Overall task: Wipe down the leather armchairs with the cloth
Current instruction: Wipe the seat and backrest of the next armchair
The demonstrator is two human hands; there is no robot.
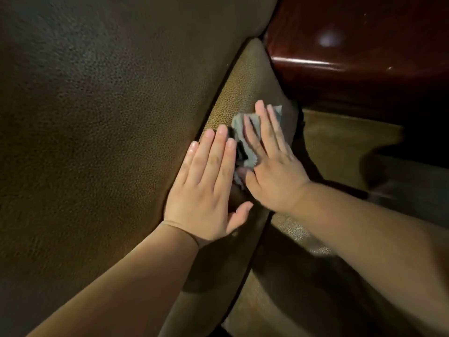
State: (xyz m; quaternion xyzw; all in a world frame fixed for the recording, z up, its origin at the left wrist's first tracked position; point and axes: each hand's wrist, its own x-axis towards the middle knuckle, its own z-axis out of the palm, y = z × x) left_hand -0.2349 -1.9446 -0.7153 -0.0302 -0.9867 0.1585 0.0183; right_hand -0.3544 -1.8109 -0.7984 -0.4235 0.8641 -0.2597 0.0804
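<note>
A brown, grainy leather armchair [97, 117] fills the left and middle of the head view. Its narrower side panel [247, 76] runs up the centre beside the large cushion. A crumpled grey cloth [243, 127] lies on that panel. My right hand [272, 161] presses flat on the cloth with straight fingers, covering most of it. Just left of the cloth, my left hand [209, 186] rests flat on the leather along the seam between cushion and panel, fingers straight and together.
A dark red polished wooden table [352, 45] stands close at the upper right, touching the chair's edge. Tan carpet [340, 142] shows below it on the right. A dark shadowed shape [401, 171] lies on the floor at the far right.
</note>
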